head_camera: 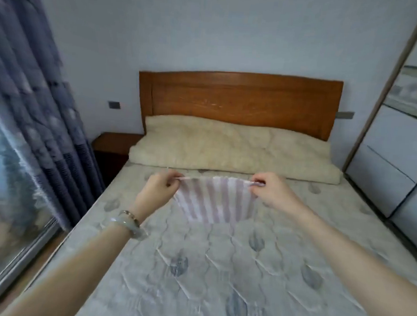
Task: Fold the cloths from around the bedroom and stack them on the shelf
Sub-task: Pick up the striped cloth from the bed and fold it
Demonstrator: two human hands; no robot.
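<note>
Head view: striped cloth [214,202], top edge left-right

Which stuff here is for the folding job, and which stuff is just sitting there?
For the job: striped cloth, left hand and right hand pinching its top corners.

Just there: mattress, cream blanket, headboard, curtain, wardrobe.

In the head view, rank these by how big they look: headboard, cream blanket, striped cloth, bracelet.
1. Headboard and cream blanket: too alike to rank
2. Striped cloth, though it is nearer the camera
3. Bracelet
</note>
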